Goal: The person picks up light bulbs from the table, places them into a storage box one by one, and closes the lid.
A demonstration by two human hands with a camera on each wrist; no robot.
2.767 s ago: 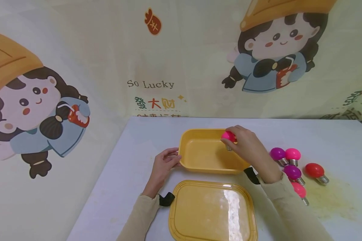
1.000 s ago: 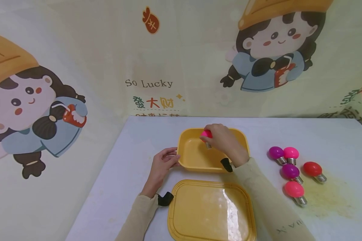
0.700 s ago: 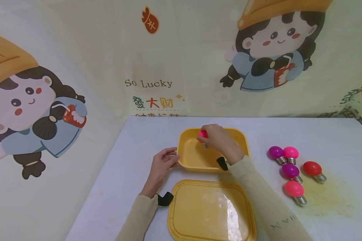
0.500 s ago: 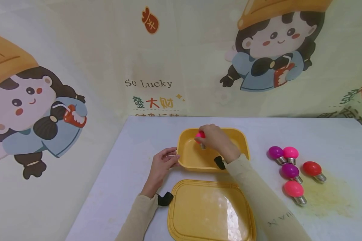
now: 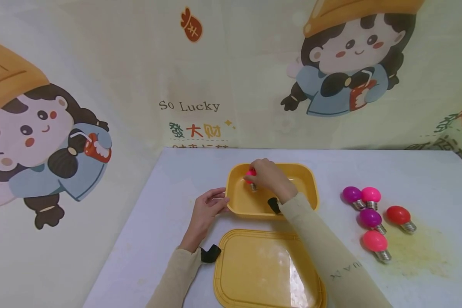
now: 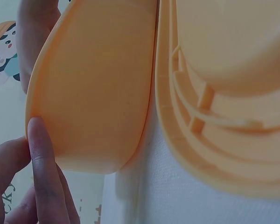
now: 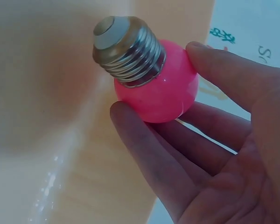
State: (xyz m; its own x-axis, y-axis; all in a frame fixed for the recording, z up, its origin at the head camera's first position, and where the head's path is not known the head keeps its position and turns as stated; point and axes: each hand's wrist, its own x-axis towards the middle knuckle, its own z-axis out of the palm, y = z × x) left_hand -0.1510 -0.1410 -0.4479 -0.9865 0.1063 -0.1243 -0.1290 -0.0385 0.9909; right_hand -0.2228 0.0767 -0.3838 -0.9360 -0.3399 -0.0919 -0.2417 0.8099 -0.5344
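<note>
My right hand [image 5: 271, 176] pinches a pink light bulb [image 7: 170, 91] by its round head, inside the left half of a yellow plastic box [image 5: 312, 179]. In the right wrist view the silver screw base points away from the palm. At the box's left end, my left hand [image 5: 208, 209] touches the outside, its thumb at the near corner by the rim in the head view. Its fingers [image 6: 44, 158] lie along the outer wall in the left wrist view. The far fingers are partly hidden.
A yellow lid [image 5: 262, 269] lies just in front of the box. Right of it are several loose bulbs: purple ones [image 5: 371, 218], a pink one [image 5: 371, 194], a coral one [image 5: 375, 241] and a red one [image 5: 398, 215]. A printed cloth [image 5: 254, 85] hangs behind the white table [image 5: 169, 175].
My right hand has carried the pink bulb leftward, from the box's right part to its left part. My left hand has stayed at the box's left end.
</note>
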